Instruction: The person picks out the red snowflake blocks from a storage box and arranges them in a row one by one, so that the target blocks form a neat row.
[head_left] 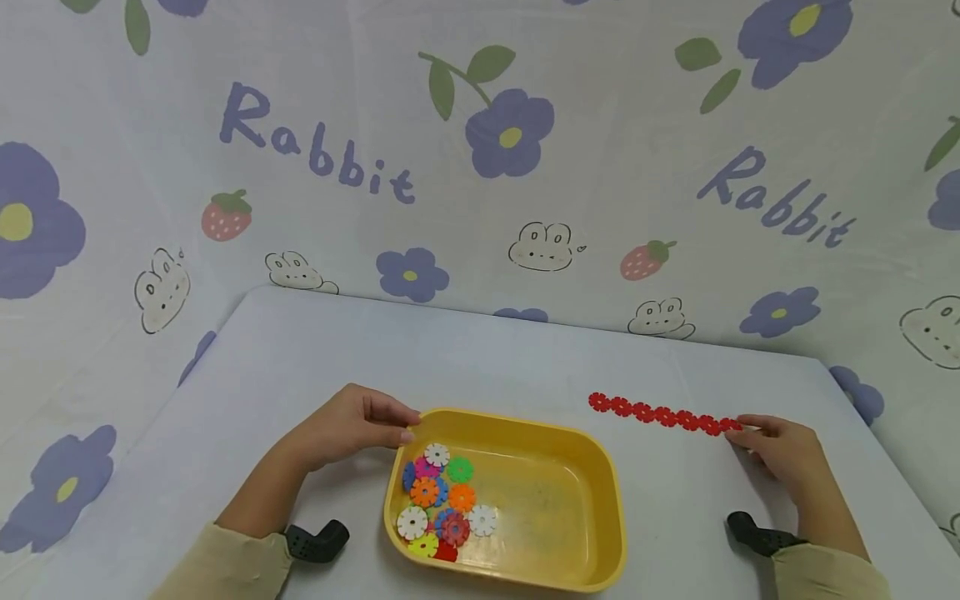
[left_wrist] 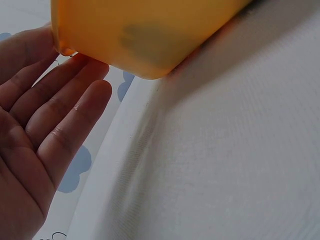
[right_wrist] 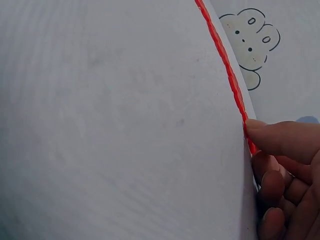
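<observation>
My right hand (head_left: pixel 783 450) pinches the right end of a row of joined red snowflake discs (head_left: pixel 665 416), thumb and fingers at its last piece. In the right wrist view the strip (right_wrist: pixel 227 65) appears edge-on as a thin red line. At the far left corner of a yellow plastic tray (head_left: pixel 600 500), my left hand (head_left: pixel 352 425) holds the rim between thumb and fingers. The left wrist view has that tray's outer wall (left_wrist: pixel 150 40) above the fingers, hiding some tips. Inside the tray's left side lie several loose multicoloured snowflake discs (head_left: pixel 425 492).
Everything stands on a white-covered table (head_left: pixel 480 367). Behind it hangs a patterned cloth (head_left: pixel 450 233) with rabbits, flowers and strawberries. Black wrist-worn devices extend from the left cuff (head_left: pixel 318 542) and the right cuff (head_left: pixel 757 533).
</observation>
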